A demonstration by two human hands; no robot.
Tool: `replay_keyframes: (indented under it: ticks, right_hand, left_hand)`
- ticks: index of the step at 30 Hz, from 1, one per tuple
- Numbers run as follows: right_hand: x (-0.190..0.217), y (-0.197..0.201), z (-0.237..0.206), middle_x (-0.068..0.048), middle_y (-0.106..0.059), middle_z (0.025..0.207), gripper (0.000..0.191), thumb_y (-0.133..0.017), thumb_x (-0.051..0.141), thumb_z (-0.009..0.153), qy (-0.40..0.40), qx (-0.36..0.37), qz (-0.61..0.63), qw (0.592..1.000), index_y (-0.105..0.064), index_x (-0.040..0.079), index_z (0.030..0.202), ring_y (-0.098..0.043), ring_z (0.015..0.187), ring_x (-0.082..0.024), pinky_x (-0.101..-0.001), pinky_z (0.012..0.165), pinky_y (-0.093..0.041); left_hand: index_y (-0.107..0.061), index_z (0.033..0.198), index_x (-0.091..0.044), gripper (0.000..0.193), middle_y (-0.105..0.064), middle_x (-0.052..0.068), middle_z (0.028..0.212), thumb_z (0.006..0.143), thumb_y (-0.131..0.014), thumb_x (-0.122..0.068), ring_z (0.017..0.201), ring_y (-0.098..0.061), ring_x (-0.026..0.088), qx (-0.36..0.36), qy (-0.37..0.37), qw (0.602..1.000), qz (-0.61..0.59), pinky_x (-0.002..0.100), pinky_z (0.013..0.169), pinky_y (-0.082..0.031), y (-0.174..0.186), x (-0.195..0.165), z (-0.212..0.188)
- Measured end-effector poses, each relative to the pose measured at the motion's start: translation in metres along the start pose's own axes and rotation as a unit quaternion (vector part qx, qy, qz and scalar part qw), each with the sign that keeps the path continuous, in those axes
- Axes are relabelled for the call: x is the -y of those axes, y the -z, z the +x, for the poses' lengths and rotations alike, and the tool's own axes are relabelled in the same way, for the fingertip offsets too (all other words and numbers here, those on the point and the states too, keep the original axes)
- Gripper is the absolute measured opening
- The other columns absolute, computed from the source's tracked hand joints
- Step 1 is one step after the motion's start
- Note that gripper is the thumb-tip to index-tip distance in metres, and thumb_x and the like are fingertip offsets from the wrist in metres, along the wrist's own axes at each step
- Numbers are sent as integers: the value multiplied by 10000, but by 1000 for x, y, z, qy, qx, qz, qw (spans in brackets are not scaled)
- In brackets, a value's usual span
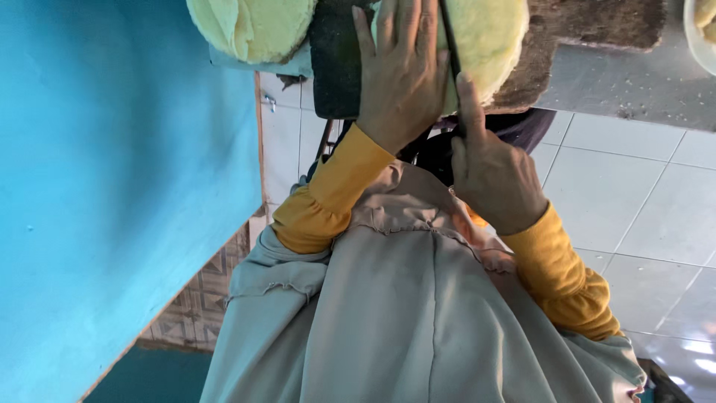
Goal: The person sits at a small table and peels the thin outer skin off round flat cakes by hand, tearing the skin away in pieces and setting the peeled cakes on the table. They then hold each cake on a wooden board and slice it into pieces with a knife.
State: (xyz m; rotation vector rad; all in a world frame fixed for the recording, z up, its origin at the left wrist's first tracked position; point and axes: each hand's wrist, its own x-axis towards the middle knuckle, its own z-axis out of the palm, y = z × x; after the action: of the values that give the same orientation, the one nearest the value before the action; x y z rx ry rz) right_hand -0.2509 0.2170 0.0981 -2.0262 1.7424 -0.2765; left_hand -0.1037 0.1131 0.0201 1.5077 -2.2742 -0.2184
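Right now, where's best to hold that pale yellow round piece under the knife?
Probably on the domed top of the pale yellow round piece, palm flat, from left of the knife, as the left hand does: its rounded shape could roll.

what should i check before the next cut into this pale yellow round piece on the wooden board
1. Left hand pressed flat on the pale yellow round piece: ok.
2. Right hand gripping the thin dark knife, forefinger along its back: ok.
3. Left fingers clear of the blade: not ok, it runs right beside them.
4. Piece resting on the dark brown wooden board: ok.
5. How deep the blade sits: cannot tell, hidden.
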Motion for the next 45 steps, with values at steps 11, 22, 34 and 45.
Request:
replay_keyframes:
  ticks: [11, 22, 34, 45]
  right_hand:
    - [-4, 0, 21, -147, -572, 608, 662, -585, 162, 1078, 13, -11, -17, 1000, -266, 50, 1647, -570, 466, -307, -456, 475, -462]
    - [9, -7, -27, -173, -681, 854, 731, -585, 130, 1004, -26, -18, -9, 999, -243, 55, 1645, -593, 524, -320, -446, 474, -481]
    - [8, -9, -30, -175, -651, 757, 715, -591, 140, 1014, -56, 31, -35, 997, -236, 9, 1621, -549, 429, -274, -442, 427, -451]
    - [35, 9, -47, -311, -713, 1238, 755, -602, 125, 967, -10, -21, 18, 1000, -199, -5, 1592, -605, 489, -303, -425, 452, -487]
  left_hand:
    - [-219, 1636, -21, 693, -209, 159, 1685, 1097, -581, -262, 1541, -215, 361, -28, -12, 998, -57, 686, 1266, -149, 2, -3, -9]
    - [-263, 1600, -9, 707, -263, 169, 1645, 1077, -621, -321, 1539, -288, 381, 3, -3, 999, -33, 696, 1299, -174, 5, -6, -9]
    - [-233, 1608, 15, 747, -231, 183, 1651, 1075, -635, -319, 1540, -264, 387, -19, -10, 998, -52, 683, 1266, -159, 1, -2, -8]
    - [-269, 1593, 13, 733, -269, 187, 1633, 1071, -642, -340, 1532, -282, 393, 25, 1, 999, -21, 705, 1286, -182, 7, -4, -6]
